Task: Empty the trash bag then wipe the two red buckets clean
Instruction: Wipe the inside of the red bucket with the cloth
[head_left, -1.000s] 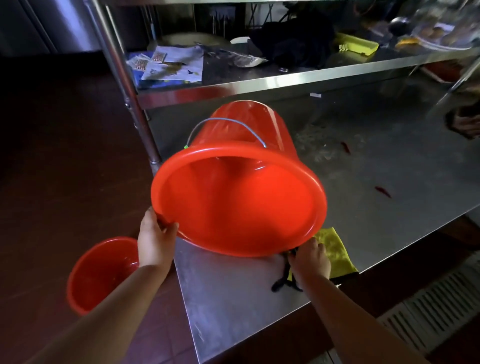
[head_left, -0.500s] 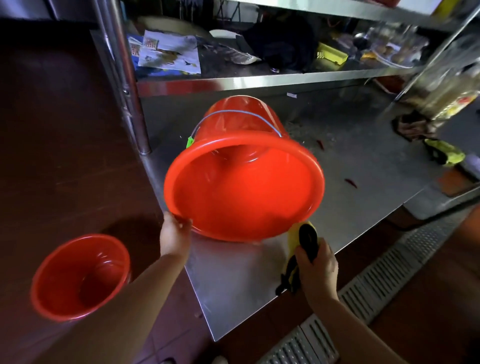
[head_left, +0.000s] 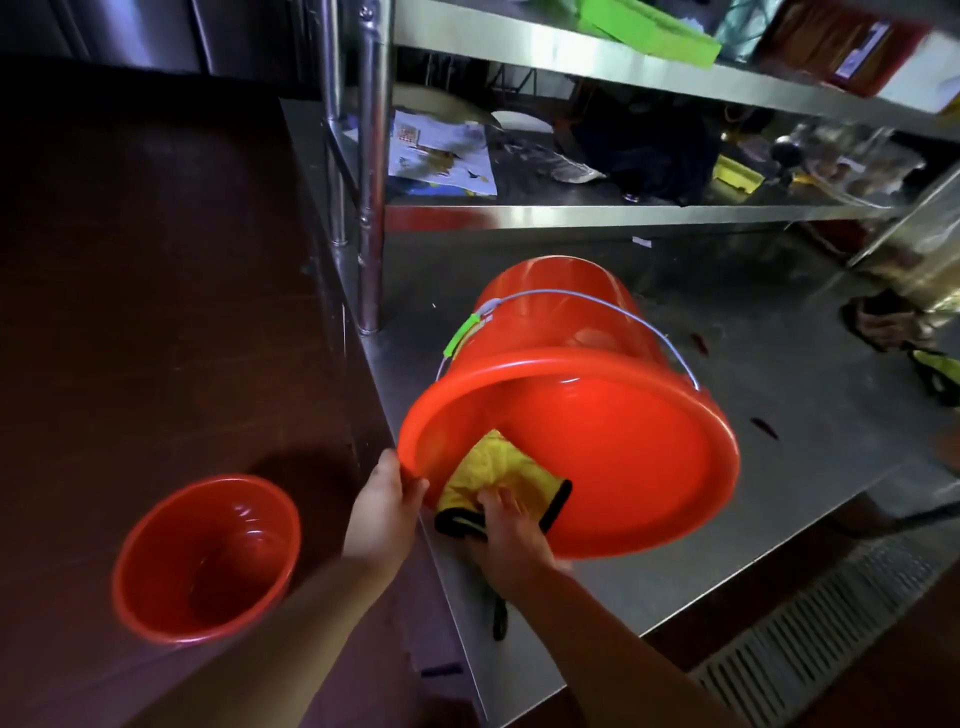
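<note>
A large red bucket (head_left: 613, 447) with a wire handle lies tilted on the steel table (head_left: 779, 499), its mouth turned toward me. My left hand (head_left: 384, 504) grips its rim at the lower left. My right hand (head_left: 506, 535) holds a yellow cloth with black edging (head_left: 488, 467) and presses it against the inside wall of the bucket near the rim. A second, smaller red bucket (head_left: 205, 558) stands upright on the dark floor at the lower left, with nothing visible inside it.
A steel post (head_left: 371, 171) rises at the table's left corner. The shelf (head_left: 623, 213) above holds papers, a dark bundle and yellow items. Dark scraps and a yellow-green object (head_left: 935, 371) lie at the table's right. A floor drain grate (head_left: 810, 639) runs at the lower right.
My right hand lifted the yellow cloth off the table's front edge and moved it into the big bucket's mouth. My left hand stayed on the rim. The view shifted right and down.
</note>
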